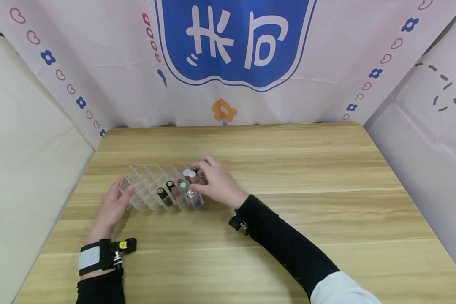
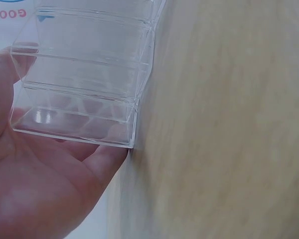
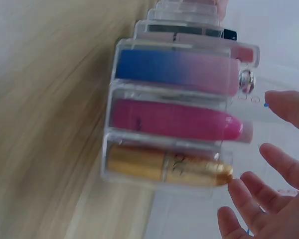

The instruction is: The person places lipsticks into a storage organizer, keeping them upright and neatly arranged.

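A clear lipstick organizer with slanted diamond-shaped slots stands on the table. My left hand grips its left end, thumb on one side and fingers on the other, as the left wrist view confirms. Several cosmetic tubes fill slots toward the right. At that end the right wrist view has a blue-to-pink tube, a magenta tube and a gold tube. Over these tops is my right hand, fingers spread and relaxed; one fingertip is at the gold tube's tip, contact unclear. Dark-capped tubes sit mid-organizer.
The wood-grain table extends to the right and front of the organizer. A printed white cloth hangs behind the far edge, and pale sheets flank both sides. A camera is strapped to each wrist.
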`<state>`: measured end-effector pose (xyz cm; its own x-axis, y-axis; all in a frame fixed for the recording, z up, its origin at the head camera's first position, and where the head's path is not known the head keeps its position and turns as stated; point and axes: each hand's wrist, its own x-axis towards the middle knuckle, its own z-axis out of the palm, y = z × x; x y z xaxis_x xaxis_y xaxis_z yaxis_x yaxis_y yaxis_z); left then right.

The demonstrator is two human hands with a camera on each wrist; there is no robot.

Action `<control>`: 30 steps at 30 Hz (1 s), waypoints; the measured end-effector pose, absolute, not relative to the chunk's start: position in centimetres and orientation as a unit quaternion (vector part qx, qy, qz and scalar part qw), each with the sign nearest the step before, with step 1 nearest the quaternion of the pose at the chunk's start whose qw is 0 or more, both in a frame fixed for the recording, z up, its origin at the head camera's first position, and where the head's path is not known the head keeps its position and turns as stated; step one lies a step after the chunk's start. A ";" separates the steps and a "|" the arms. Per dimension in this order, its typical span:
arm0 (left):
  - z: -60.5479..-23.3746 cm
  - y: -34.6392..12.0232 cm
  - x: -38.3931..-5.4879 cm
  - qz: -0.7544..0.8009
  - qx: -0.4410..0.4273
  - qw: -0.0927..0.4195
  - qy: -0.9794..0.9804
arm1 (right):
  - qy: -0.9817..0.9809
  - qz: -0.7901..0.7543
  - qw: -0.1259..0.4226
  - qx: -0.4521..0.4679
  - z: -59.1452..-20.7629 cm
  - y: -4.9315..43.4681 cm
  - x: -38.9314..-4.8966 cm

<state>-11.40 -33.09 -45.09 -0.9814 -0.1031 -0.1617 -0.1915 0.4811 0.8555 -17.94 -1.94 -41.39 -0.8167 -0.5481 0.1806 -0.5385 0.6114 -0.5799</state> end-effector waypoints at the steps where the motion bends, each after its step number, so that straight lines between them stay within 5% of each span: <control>1: -45.1 -33.1 -11.4 0.502 -0.086 0.044 0.860 | 0.898 -0.324 0.012 -0.298 -41.6 -1.7 -18.0; 20: -45.3 -33.3 -11.5 0.504 -0.090 0.051 0.857 | 0.887 -0.364 0.135 -0.249 -45.0 0.9 -18.4; 30: -45.0 -33.2 -11.3 0.494 -0.087 0.058 0.863 | 0.881 -0.367 0.139 -0.263 -45.5 0.5 -18.7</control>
